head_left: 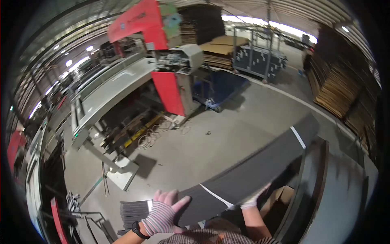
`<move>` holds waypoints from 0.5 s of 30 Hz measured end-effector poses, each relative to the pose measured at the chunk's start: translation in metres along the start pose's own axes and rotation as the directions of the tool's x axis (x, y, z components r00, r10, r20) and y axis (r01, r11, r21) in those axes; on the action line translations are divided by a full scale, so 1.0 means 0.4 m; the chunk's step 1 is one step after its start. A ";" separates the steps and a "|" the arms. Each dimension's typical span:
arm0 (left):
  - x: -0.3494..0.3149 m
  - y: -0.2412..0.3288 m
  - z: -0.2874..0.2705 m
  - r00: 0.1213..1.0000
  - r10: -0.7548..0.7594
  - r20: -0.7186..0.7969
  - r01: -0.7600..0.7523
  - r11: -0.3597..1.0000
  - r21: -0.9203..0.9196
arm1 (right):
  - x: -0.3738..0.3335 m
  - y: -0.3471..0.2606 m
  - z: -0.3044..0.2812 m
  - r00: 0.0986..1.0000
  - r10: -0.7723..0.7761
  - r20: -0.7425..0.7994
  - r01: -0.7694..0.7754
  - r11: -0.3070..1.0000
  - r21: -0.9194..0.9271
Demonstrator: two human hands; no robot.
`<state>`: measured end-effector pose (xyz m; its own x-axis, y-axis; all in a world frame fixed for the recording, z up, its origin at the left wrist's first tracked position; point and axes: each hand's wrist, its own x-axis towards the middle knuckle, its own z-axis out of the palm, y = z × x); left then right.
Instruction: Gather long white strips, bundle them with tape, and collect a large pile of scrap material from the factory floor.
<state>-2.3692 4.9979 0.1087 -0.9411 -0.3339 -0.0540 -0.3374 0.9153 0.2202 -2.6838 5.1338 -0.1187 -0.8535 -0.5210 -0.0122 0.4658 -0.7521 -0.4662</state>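
Checked shirt (pixel 183 239) behind grey stack (pixel 243 175) slanting away-right; clasping left part with left hand (pixel 161 216); at near edge, right hand (pixel 250 203), grip unclear.

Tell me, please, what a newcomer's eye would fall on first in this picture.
Probably the vivid red and grey machine, upper left of centre. Next would come the long, white-banded dark bundle across the lower middle, the left hand on it near its left end and the right hand at its lower edge.
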 end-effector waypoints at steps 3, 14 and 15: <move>0.294 -0.098 -0.058 1.000 -0.016 0.023 0.017 0.998 -0.065 | 0.293 0.011 0.100 0.997 0.031 -0.076 -0.038 0.996 -0.087; 1.709 -0.437 -0.039 0.995 0.099 -0.023 -0.101 0.947 -0.306 | 1.614 -0.090 0.066 1.000 0.014 0.018 -0.015 0.999 0.040; 1.867 -0.443 -0.060 0.988 0.156 0.008 -0.146 0.938 -0.313 | 1.734 -0.140 0.082 0.992 -0.081 -0.099 0.078 0.996 -0.041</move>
<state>-3.0115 4.5809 0.0527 -0.9824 -0.1851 -0.0266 -0.1718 0.8371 0.5194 -3.2941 4.8012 -0.0719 -0.9075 -0.4154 -0.0621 0.3881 -0.7729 -0.5020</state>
